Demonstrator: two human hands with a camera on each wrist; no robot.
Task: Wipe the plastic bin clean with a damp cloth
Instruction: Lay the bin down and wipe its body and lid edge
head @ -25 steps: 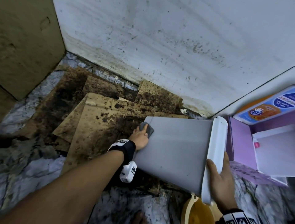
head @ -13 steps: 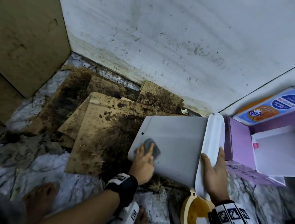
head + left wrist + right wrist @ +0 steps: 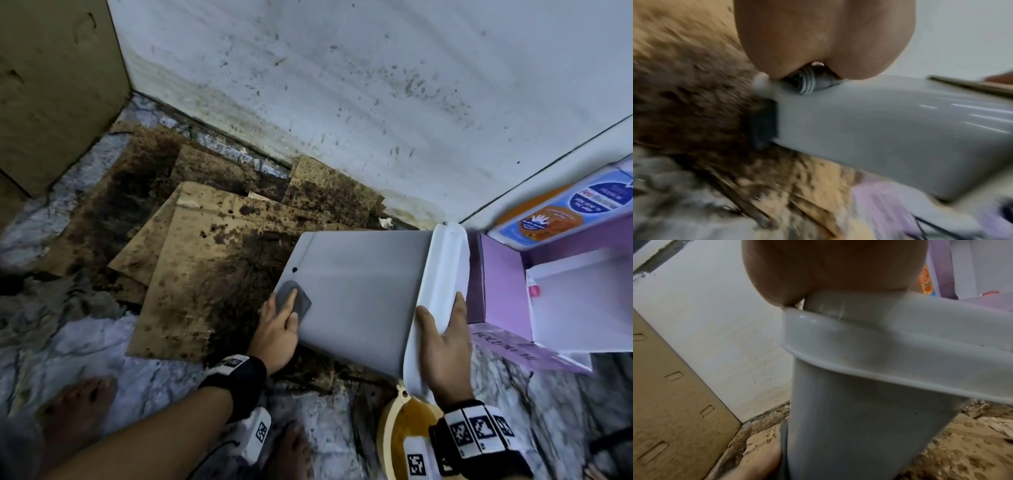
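A grey plastic bin (image 3: 359, 291) lies tilted on its side over stained cardboard, its white rim (image 3: 445, 267) to the right. My left hand (image 3: 279, 325) presses a grey cloth (image 3: 301, 303) flat against the bin's side near the base corner, one finger stretched over it. In the left wrist view the folded cloth (image 3: 807, 82) is squeezed between palm and bin (image 3: 879, 129). My right hand (image 3: 443, 346) grips the rim, thumb on the near face and fingers over the far edge. The right wrist view shows the rim (image 3: 879, 350) under the palm.
Dirty cardboard sheets (image 3: 212, 267) cover the marble floor by a spattered white wall (image 3: 342, 85). A purple box (image 3: 500, 274) stands just right of the bin. A yellow tub (image 3: 404, 431) sits below my right wrist. Bare feet (image 3: 78, 407) are at the bottom left.
My left hand has slid the cloth from the far corner of the bin's base down along the side to the near corner. The right hand kept its hold on the rim.
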